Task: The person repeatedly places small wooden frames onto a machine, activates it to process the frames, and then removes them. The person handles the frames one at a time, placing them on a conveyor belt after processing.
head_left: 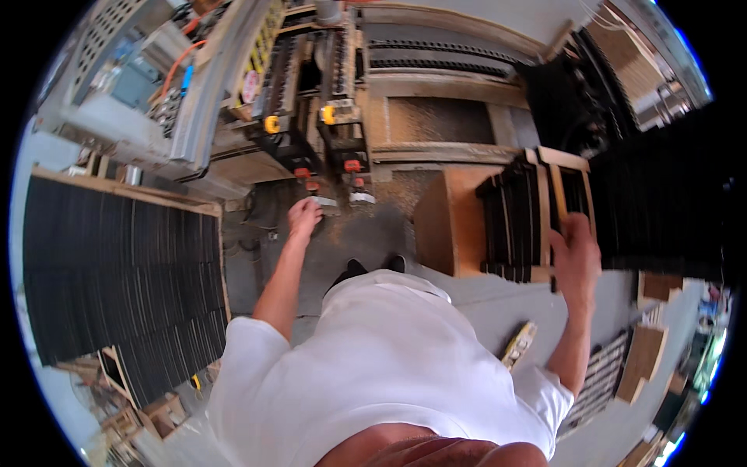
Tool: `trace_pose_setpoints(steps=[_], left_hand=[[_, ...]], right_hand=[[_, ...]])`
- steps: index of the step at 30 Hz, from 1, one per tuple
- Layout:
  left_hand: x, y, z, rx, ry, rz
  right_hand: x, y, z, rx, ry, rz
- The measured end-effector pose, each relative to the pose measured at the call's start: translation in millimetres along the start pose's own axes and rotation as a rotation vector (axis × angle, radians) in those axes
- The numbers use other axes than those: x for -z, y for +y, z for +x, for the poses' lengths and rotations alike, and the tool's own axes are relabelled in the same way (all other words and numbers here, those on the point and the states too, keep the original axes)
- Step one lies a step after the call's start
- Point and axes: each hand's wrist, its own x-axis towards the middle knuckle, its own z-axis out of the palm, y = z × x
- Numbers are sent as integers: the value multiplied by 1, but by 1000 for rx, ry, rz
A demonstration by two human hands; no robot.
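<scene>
My left hand reaches forward to the near end of a machine with two black rails. Its fingers are bent together beside a red clamp-like part and a pale end piece; whether anything is pinched in them is hidden. On the right, my right hand is closed around a narrow wooden strip at a stack of black-faced, wood-edged pieces. The hand covers part of the strip. This stack stands next to a brown wooden box side.
Tall stacks of dark pieces stand at left and far right. Sawdust lies on the machine bed. A yellowish level-like tool and a slatted rack are on the right behind me. A grey metal beam borders the machine.
</scene>
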Motion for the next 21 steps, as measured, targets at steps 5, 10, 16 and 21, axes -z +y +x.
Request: trace_pose_setpoints(steps=[5, 10, 16, 21], left_hand=[[-38, 106, 25, -171, -23, -105], [-65, 204, 95, -344, -13, -225], [-103, 300, 220, -294, -20, -285], [-130, 347, 335, -104, -79, -408]], right_hand=[[22, -1, 2, 36, 65, 367], [29, -35, 21, 57, 113, 330], [17, -78, 64, 105, 168, 236], [-1, -125, 99, 201, 108, 248]])
